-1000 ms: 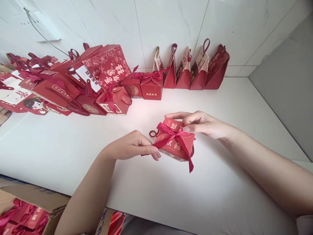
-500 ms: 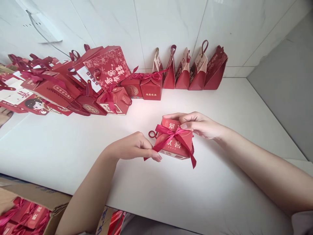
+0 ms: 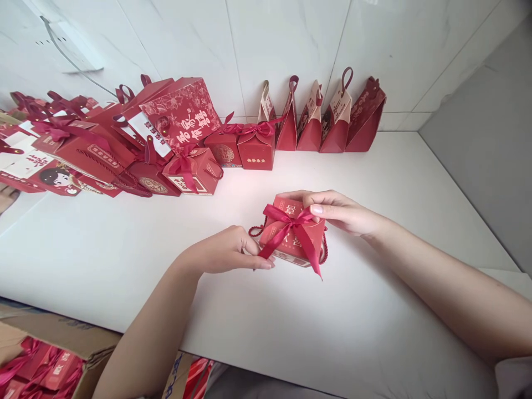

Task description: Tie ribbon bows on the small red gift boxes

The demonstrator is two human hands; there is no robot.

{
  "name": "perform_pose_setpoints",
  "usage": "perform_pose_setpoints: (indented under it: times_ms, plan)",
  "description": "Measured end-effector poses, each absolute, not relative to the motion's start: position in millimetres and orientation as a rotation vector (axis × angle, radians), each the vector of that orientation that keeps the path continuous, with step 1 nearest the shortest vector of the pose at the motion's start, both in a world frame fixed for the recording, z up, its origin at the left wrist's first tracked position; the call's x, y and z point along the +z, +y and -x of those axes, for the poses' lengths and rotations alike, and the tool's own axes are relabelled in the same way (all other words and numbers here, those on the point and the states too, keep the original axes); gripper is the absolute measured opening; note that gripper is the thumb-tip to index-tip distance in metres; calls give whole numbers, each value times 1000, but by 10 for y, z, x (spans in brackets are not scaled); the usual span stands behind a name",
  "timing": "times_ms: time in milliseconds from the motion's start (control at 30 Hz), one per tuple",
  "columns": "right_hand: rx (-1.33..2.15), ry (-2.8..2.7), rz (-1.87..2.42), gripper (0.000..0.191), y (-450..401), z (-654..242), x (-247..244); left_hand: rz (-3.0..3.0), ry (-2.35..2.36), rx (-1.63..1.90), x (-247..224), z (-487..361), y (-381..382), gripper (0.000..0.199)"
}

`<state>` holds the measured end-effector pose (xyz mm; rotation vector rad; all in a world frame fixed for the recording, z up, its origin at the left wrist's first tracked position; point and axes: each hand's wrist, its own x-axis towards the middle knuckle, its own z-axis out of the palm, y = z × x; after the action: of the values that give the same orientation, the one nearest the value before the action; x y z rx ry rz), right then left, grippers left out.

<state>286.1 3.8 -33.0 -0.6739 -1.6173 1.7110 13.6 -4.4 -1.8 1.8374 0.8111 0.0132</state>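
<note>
A small red gift box [image 3: 286, 238] with pale characters, cord handles and a crimson ribbon bow [image 3: 294, 223] is in front of me, tilted towards me. My left hand [image 3: 236, 249] pinches one tail of the ribbon between thumb and fingers at the box's near left corner. At the upper right, my right hand [image 3: 332, 210] is closed on the bow's right loop, its thumb on the ribbon; its other fingers reach behind the box and are partly hidden.
Several red gift boxes [image 3: 191, 169] crowd the left and back of the white table [image 3: 357, 327]. Peaked boxes with loop handles [image 3: 337, 124] line the tiled wall. At lower left, a cardboard carton [image 3: 93, 343] holds ribboned boxes. Part of another person's hand [image 3: 7, 197] shows at far left.
The bow's right loop is drawn out to the right under my right thumb. The box has shifted slightly left, and the hanging ribbon tail has swung left.
</note>
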Motion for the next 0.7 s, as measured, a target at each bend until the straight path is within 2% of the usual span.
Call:
perform_pose_setpoints:
  times_ms: [167,300,367,467,567,700]
  plan:
    - [1712,-1596,724,40,40,-2869,-330,-1827,800,-295,89,51,50,16]
    - [1743,-1619,688,40,15,-2835,-297,-1908,925,-340,244,331,142,27]
    - [1744,-1633,679,38,0,-2818,-287,-1961,1120,-166,268,390,171,30]
    - [1746,-1659,660,34,-26,-2797,-291,-2022,1391,337,218,269,145,29]
    - [1759,-1674,645,31,-57,-2769,-300,-2022,1284,793,124,-18,31,26]
    - [1765,-1664,637,35,-98,-2732,-290,-2073,1051,783,35,-334,-138,19]
